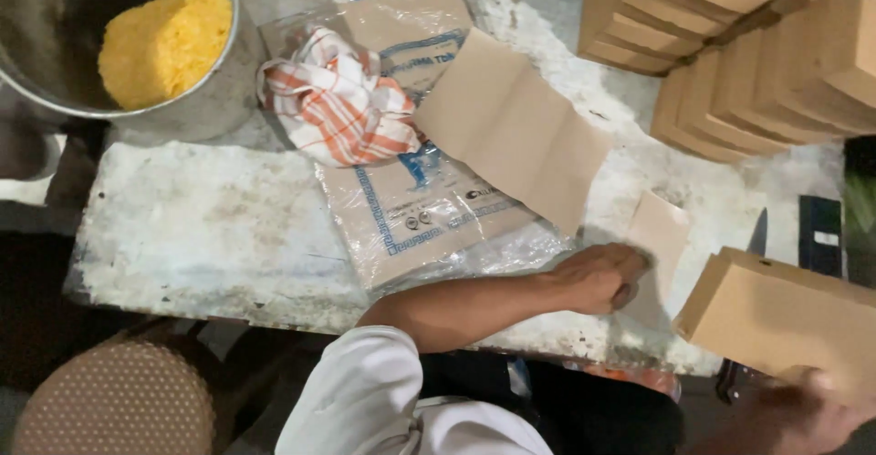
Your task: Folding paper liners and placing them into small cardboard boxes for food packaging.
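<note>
My left hand [598, 277], on an arm in a white sleeve, reaches across the worn white table [201, 227]. Its fingers are curled on the near edge of a small brown cardboard sheet [659, 231] that lies flat. At the bottom right, my right hand [798, 414] is blurred and grips the lower side of a closed brown cardboard box [785, 313], held just above the table's front edge. A larger creased cardboard sheet [511, 131] lies beyond my left hand.
A steel pot [205, 99] holding a yellow mass [164, 49] stands at the far left. An orange-checked cloth [338, 104] lies on a clear plastic pack of flat cardboard [420, 213]. Stacks of brown boxes [748, 44] fill the far right. A knife [757, 234] lies near them, and a round stool [119, 400] stands below.
</note>
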